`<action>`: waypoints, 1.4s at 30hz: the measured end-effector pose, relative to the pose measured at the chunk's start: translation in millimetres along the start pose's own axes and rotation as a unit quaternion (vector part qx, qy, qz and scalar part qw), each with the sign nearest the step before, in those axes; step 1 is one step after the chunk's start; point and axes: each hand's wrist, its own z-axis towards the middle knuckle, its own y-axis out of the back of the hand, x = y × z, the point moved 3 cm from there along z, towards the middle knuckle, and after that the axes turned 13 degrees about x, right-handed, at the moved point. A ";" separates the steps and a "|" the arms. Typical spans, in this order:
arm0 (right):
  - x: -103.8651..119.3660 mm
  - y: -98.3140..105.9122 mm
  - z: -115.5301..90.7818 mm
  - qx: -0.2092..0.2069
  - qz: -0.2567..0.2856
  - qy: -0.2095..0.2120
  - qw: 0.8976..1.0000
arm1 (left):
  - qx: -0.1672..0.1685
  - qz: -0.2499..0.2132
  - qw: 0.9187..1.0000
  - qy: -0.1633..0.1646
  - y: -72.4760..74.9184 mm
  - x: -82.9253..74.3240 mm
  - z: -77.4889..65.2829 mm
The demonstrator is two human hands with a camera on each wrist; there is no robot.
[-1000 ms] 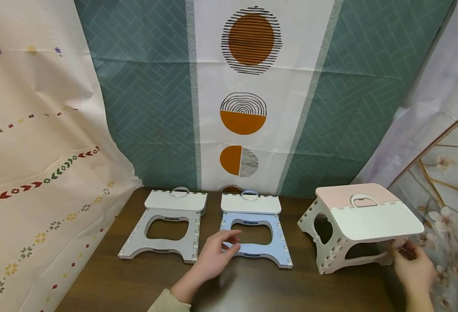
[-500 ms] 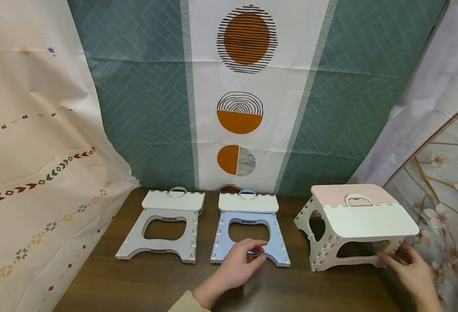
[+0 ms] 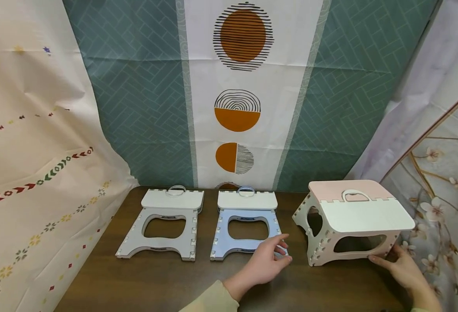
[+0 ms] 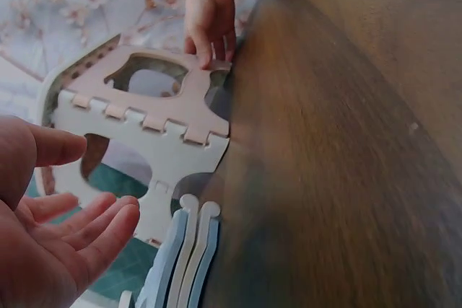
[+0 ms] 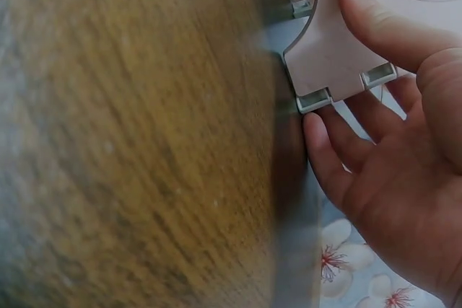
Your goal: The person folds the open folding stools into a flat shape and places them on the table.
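A pink and white folding step stool [image 3: 365, 214] stands unfolded on the right of the table, its white handle loop on top. My right hand [image 3: 404, 271] grips its near right leg. In the right wrist view the thumb [image 5: 382, 23] lies on the pink face while the other fingers go behind the leg's edge. My left hand [image 3: 266, 262] hovers over the near right corner of a blue folding stool [image 3: 223, 236], which lies folded flat. Its fingers are spread loosely and hold nothing, as the left wrist view shows.
A grey folding stool [image 3: 135, 238] lies folded flat left of the blue one. The dark wooden table [image 3: 143, 286] extends in front of the stools. Patterned cloths hang behind: a green and white one [image 3: 147, 108], a cream one [image 3: 37, 130] and a floral one [image 3: 443, 173].
My left hand has moved right across the front of the blue stool, toward the pink one. The right hand keeps to the same leg. The whole view has shifted slightly.
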 end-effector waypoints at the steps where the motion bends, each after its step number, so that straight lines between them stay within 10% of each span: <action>1: -1.2 -0.2 0.6 0.003 0.002 -0.001 1.000 | 0.001 -0.002 1.000 0.006 -2.6 0.5 3.1; 9: 0.6 3.3 5.4 0.058 -0.019 -0.047 0.997 | 0.002 0.003 0.998 0.059 -20.2 1.5 28.4; 21: -6.0 -7.2 5.1 0.032 0.033 -0.058 0.997 | -0.027 0.122 0.987 0.102 -45.6 2.2 65.1; 31: -7.4 -7.7 3.1 0.032 0.030 -0.065 0.997 | -0.050 0.167 0.982 0.076 -66.7 3.3 81.1; 42: -6.4 -9.5 1.0 0.035 0.035 -0.060 0.997 | -0.082 0.200 0.966 0.141 -81.5 9.5 91.1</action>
